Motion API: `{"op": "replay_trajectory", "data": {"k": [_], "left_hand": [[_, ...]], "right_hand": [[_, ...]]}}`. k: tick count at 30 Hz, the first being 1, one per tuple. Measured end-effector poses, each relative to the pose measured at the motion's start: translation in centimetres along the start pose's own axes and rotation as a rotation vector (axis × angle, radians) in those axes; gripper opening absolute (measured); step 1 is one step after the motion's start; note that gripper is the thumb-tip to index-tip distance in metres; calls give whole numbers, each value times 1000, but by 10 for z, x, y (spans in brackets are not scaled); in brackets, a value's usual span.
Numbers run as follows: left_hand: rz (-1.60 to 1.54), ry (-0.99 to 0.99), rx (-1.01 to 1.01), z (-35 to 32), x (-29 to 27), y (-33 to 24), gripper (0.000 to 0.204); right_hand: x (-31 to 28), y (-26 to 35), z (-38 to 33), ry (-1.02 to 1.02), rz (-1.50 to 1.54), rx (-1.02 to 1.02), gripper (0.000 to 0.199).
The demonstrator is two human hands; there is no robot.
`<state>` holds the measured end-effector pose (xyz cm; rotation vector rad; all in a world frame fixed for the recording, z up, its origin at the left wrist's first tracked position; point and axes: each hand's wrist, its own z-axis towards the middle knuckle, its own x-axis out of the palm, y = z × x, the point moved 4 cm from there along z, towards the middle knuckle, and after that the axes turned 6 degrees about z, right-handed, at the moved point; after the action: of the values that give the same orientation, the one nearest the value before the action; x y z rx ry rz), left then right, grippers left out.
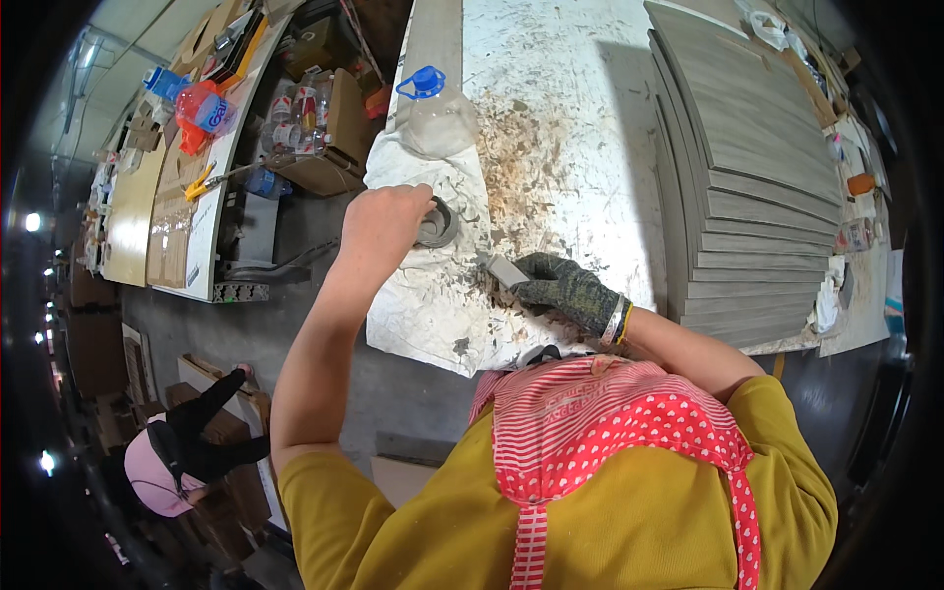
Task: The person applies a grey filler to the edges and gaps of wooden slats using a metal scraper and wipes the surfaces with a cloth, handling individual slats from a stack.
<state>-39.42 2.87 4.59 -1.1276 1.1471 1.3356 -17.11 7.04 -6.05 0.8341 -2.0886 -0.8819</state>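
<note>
Grey paste smeared the white worktop (551, 118) near its front edge, where the bare left hand (385, 218) closed around a small round tin (439, 224). The gloved right hand (562, 288) pinched a flat grey block (506, 270) just beside it. This looked like loading or rubbing paste onto the block; the next move likely needed the tin held steady.

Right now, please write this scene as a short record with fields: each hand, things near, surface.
left hand: bare, closed around a round grey container
right hand: in a dark glove, holds a small flat grey piece
near: clear plastic jug with blue cap; stack of grey planks
surface: white worktable, stained, with brown debris
</note>
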Motion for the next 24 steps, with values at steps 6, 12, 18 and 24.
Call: {"op": "replay_trajectory", "data": {"k": [6,12,18,24], "left_hand": [[110,108,96,-4,12,6,14],[134,17,97,6,-8,9,11],[32,189,65,3,-2,11,16],[51,109,128,6,-7,17,18]], "right_hand": [[-3,1,-4,-2,-5,32,37],[-2,-1,-1,19,65,13,34],[-1,4,-5,23,-52,25,38],[21,58,16,66,-1000,-681,50]]}}
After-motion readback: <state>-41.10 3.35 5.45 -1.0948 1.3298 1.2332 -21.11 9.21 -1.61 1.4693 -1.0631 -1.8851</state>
